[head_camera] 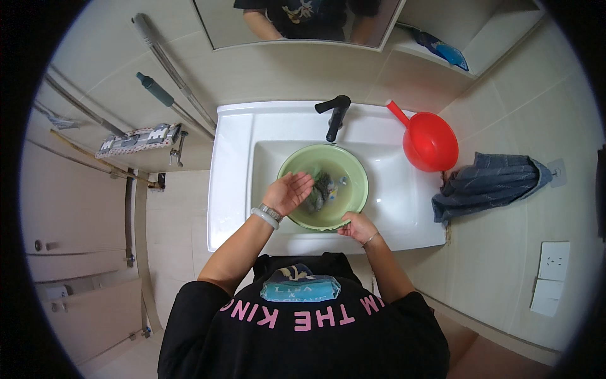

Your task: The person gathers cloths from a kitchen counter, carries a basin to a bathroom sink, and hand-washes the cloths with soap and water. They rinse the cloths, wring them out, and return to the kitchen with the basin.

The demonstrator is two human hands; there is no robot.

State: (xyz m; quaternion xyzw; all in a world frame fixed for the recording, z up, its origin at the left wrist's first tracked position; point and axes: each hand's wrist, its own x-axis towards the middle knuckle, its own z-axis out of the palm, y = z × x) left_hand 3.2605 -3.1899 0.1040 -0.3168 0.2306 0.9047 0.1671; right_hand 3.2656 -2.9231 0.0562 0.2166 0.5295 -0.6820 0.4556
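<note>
A light green basin (358, 173) stands in the white sink, holding cloudy water (338, 203). Under the water lies a dark grey-green bundle (318, 196), perhaps cloth, beside small blue, white and yellow bits (333, 191). My left hand (289, 192) is over the basin's left side, palm turned up, fingers extended and nothing in it. It carries a metal watch and a pale bangle at the wrist. With my right hand (358, 228) I grip the near right rim of the basin; some fingers are hidden beneath it.
A black faucet (337, 116) rises behind the basin. To the right are a red dipper (430, 142) on the white sink (386, 227) and a hanging grey-blue towel (492, 184). A flat mop (142, 139) and poles lean at the left wall. A mirror (303, 40) hangs ahead.
</note>
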